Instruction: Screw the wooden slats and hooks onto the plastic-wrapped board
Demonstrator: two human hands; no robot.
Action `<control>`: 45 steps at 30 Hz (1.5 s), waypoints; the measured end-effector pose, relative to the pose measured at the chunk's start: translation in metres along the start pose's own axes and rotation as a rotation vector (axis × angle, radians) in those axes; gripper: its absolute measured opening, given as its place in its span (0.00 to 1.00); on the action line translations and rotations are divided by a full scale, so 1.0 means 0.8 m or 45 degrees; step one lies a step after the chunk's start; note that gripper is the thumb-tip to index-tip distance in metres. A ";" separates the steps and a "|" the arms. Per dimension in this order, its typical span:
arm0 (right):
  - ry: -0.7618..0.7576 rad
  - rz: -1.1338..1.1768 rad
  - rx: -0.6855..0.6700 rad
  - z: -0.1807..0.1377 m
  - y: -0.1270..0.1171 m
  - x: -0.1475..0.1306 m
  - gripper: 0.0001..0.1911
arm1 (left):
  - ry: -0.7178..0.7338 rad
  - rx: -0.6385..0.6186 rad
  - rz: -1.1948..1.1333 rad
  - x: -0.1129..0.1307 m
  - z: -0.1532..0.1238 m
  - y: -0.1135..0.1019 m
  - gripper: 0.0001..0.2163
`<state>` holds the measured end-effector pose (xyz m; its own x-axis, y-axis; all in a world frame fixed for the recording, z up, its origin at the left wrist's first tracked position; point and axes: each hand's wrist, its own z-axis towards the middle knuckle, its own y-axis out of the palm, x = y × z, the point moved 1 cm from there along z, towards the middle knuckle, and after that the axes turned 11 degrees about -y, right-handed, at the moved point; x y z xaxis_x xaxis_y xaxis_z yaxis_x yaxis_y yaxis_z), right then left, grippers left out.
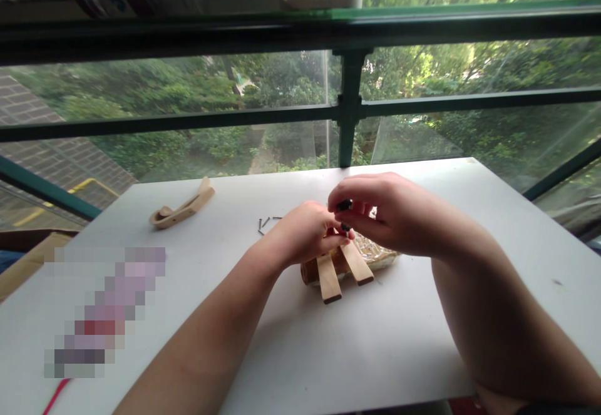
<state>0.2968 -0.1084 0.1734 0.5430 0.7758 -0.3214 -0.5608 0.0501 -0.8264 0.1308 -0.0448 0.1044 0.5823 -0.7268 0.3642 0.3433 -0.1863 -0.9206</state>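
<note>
Over a bundle in clear wrap and brown material point(375, 249), both my hands meet at the top ends of two flat wooden slats point(330, 280). My right hand point(382, 205) is closed, palm down, around a small black-handled tool point(345, 204); fingers cover most of it, so its exact kind is unclear. Just below, a dark part with a short metal tip points down toward the wood. My left hand point(305, 230) has thumb and fingers pinched together around that tip, resting on the slats. What they grip is hidden.
Several screws point(265, 221) lie on the white table point(201, 302) left of my hands. Farther left rests a curved wooden piece point(183, 208). A pixelated object point(117, 302) with a red cord point(57, 396) is at front left. A green railing point(282, 114) runs behind the table.
</note>
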 end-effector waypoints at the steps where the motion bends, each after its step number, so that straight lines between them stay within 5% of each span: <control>1: 0.012 -0.006 -0.002 0.000 0.000 0.000 0.05 | 0.003 0.002 -0.006 0.001 0.000 0.000 0.07; 9: -0.107 0.071 -0.056 -0.009 -0.014 0.000 0.19 | 0.027 -0.044 0.032 0.005 0.000 -0.005 0.07; 34: 0.026 -0.079 0.055 -0.001 -0.007 -0.002 0.03 | -0.018 -0.057 -0.140 -0.001 0.000 -0.006 0.07; 45: -0.066 -0.071 0.003 -0.010 -0.016 -0.003 0.16 | -0.009 -0.063 -0.184 0.001 0.000 -0.008 0.04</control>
<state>0.3076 -0.1156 0.1810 0.5403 0.8034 -0.2504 -0.5319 0.0955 -0.8414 0.1289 -0.0443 0.1105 0.5347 -0.6853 0.4944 0.3877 -0.3210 -0.8641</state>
